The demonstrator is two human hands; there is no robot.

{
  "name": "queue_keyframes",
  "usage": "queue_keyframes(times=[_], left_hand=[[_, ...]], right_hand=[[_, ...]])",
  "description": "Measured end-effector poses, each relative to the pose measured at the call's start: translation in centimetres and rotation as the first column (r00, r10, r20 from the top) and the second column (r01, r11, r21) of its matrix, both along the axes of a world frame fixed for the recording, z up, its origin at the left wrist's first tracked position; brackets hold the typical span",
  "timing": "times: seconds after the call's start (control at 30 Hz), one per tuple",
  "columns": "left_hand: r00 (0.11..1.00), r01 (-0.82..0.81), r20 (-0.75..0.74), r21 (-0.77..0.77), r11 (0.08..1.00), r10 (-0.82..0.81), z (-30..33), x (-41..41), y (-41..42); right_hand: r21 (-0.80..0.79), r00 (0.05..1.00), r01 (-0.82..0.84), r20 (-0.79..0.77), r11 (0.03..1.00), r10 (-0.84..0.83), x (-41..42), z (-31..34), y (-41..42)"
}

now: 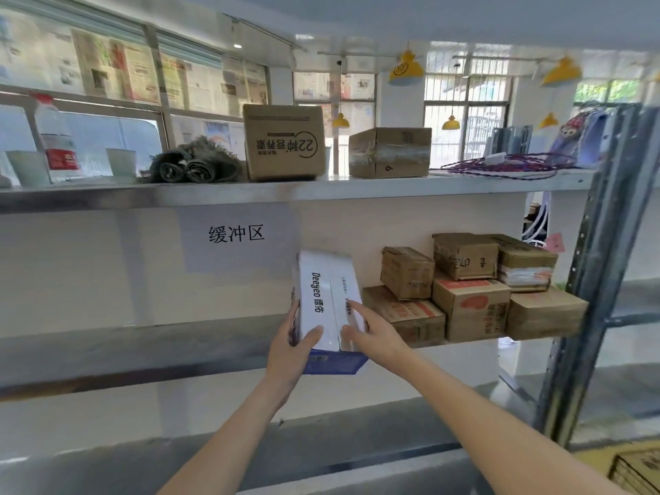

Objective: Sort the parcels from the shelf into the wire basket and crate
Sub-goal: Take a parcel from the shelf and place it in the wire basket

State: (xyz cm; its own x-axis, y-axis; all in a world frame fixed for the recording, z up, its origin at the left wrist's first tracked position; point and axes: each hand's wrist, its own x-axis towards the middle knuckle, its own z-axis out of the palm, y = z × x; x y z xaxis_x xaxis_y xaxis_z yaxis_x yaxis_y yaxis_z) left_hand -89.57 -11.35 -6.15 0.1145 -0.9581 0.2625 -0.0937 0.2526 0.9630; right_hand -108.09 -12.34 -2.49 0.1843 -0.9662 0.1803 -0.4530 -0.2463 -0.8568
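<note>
I held a white box [326, 298] at the middle shelf [143, 337], just left of stacked brown parcels [471, 287]. My left hand [291, 346] gripped its lower left corner, thumb across the top. My right hand [371, 328] lay on its right side, fingers nearly straight.

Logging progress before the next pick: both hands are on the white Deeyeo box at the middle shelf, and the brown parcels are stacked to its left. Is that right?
Not quite. In the head view the left hand and right hand do hold the white Deeyeo box at the middle shelf, but the brown parcels are stacked to its right, not its left.
</note>
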Motion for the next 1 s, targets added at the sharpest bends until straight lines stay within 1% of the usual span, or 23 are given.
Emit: queue_keyframes(times=[0.07, 0.1, 0.13, 0.17, 0.27, 0.33, 0.43, 0.47, 0.53, 0.6, 0.63, 0.7, 0.77, 0.8, 0.83, 0.87, 0.9, 0.97, 1.0], left_hand=[[0.992, 0.02, 0.122, -0.106, 0.994, -0.007, 0.8, 0.6, 1.9], [0.982, 0.024, 0.189, -0.14, 0.99, 0.003, 1.2, 0.8, 2.6], [0.974, 0.031, 0.227, -0.164, 0.986, 0.007, 1.8, 0.6, 3.7], [0.977, 0.035, 0.212, -0.173, 0.984, 0.003, 2.4, 0.3, 4.6], [0.999, 0.043, 0.028, -0.177, 0.983, -0.039, 4.4, -1.0, 7.2], [0.996, 0.07, -0.033, -0.17, 0.983, -0.077, 5.2, -1.7, 8.5], [0.957, 0.146, -0.245, -0.06, 0.987, -0.157, 5.9, -2.9, 10.2], [0.945, 0.175, -0.269, -0.061, 0.983, -0.185, 6.0, -3.4, 10.8], [0.931, 0.243, -0.262, -0.076, 0.967, -0.254, 6.1, -4.9, 11.4], [0.903, 0.317, -0.281, -0.08, 0.945, -0.326, 6.4, -7.1, 12.4], [0.886, 0.347, -0.297, -0.08, 0.934, -0.355, 6.5, -8.2, 12.8], [0.84, 0.398, -0.367, -0.086, 0.913, -0.4, 7.7, -10.5, 14.3], [0.74, 0.514, -0.462, -0.08, 0.854, -0.488, 9.1, -12.8, 15.3], [0.704, 0.556, -0.477, -0.092, 0.826, -0.527, 9.6, -13.9, 15.6], [0.705, 0.568, -0.446, -0.11, 0.816, -0.551, 9.8, -15.0, 15.6], [0.726, 0.551, -0.41, -0.134, 0.824, -0.552, 9.9, -16.2, 15.6], [0.767, 0.512, -0.364, -0.15, 0.846, -0.528, 9.9, -17.5, 15.5], [0.832, 0.446, -0.309, -0.121, 0.887, -0.461, 9.5, -20.1, 15.2], [0.848, 0.431, -0.296, -0.097, 0.897, -0.44, 9.5, -21.5, 15.3]], right_hand=[[0.074, 0.983, -0.003, 0.183, 0.997, -0.011, 0.8, 1.0, 2.3], [0.088, 0.969, -0.008, 0.246, 0.996, -0.014, 1.1, 1.5, 3.4], [0.071, 0.964, 0.001, 0.266, 0.997, -0.02, 1.3, 2.1, 4.5], [0.034, 0.963, 0.014, 0.27, 0.999, -0.022, 1.4, 2.6, 5.6], [-0.051, 0.972, 0.078, 0.227, 0.996, -0.065, 0.8, 3.9, 8.8], [-0.076, 0.976, 0.105, 0.2, 0.992, -0.088, -0.1, 4.6, 11.0], [-0.05, 0.98, 0.123, 0.164, 0.991, -0.113, -2.0, 5.2, 13.7], [-0.033, 0.98, 0.13, 0.159, 0.991, -0.124, -2.6, 5.3, 14.4], [-0.014, 0.971, 0.153, 0.187, 0.988, -0.147, -3.6, 5.7, 15.6], [0.021, 0.953, 0.13, 0.273, 0.991, -0.131, -4.7, 6.2, 16.7], [0.023, 0.94, 0.121, 0.319, 0.992, -0.122, -5.3, 6.5, 17.4], [0.004, 0.929, 0.124, 0.352, 0.992, -0.117, -6.9, 6.9, 18.7], [0.014, 0.911, 0.196, 0.368, 0.981, -0.187, -9.2, 6.9, 19.4], [0.031, 0.889, 0.227, 0.401, 0.973, -0.22, -10.3, 7.0, 20.0], [0.039, 0.872, 0.242, 0.429, 0.969, -0.235, -11.6, 7.0, 20.3], [0.044, 0.862, 0.25, 0.444, 0.967, -0.243, -12.9, 7.2, 20.7], [0.049, 0.856, 0.253, 0.455, 0.966, -0.247, -14.5, 7.4, 21.1], [0.025, 0.848, 0.282, 0.461, 0.959, -0.261, -17.5, 8.0, 22.3], [0.011, 0.84, 0.298, 0.472, 0.954, -0.268, -19.1, 8.2, 22.9]])
